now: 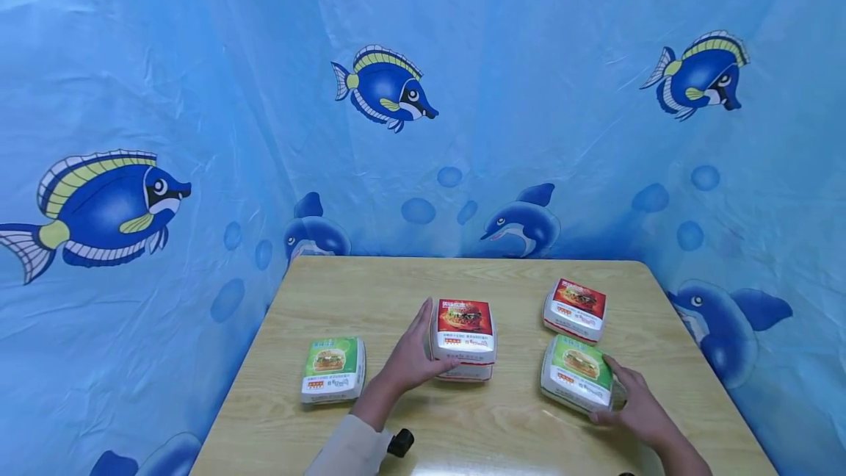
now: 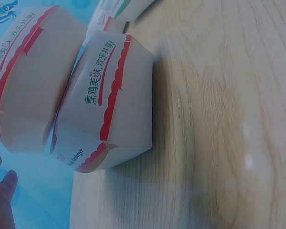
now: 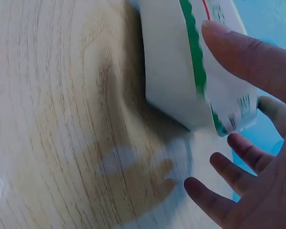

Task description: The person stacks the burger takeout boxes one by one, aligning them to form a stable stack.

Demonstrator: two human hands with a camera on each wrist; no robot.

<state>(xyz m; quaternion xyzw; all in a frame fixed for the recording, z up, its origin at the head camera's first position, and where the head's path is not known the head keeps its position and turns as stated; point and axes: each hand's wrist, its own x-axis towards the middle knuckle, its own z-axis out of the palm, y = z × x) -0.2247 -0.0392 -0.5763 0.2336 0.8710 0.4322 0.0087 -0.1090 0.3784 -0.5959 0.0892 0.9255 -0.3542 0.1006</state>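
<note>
In the head view my left hand (image 1: pixel 411 357) grips a red-topped burger box (image 1: pixel 463 333) from its left side, the thumb across the near face. That box sits on top of a second burger box (image 1: pixel 472 372), of which only the lower part shows. The left wrist view has the upper box (image 2: pixel 40 71) leaning close against the lower box (image 2: pixel 105 95). Over on the right, my right hand (image 1: pixel 631 404) holds a green-topped burger box (image 1: pixel 576 373) at its right end. Its thumb (image 3: pixel 248 57) presses the box's near side, with several fingers spread below.
Another red-topped burger box (image 1: pixel 575 308) stands just behind the green one. At the left of the wooden table (image 1: pixel 264 417) is a second green-topped box (image 1: pixel 333 369). A blue sea-print curtain (image 1: pixel 529 131) surrounds the table's back and sides.
</note>
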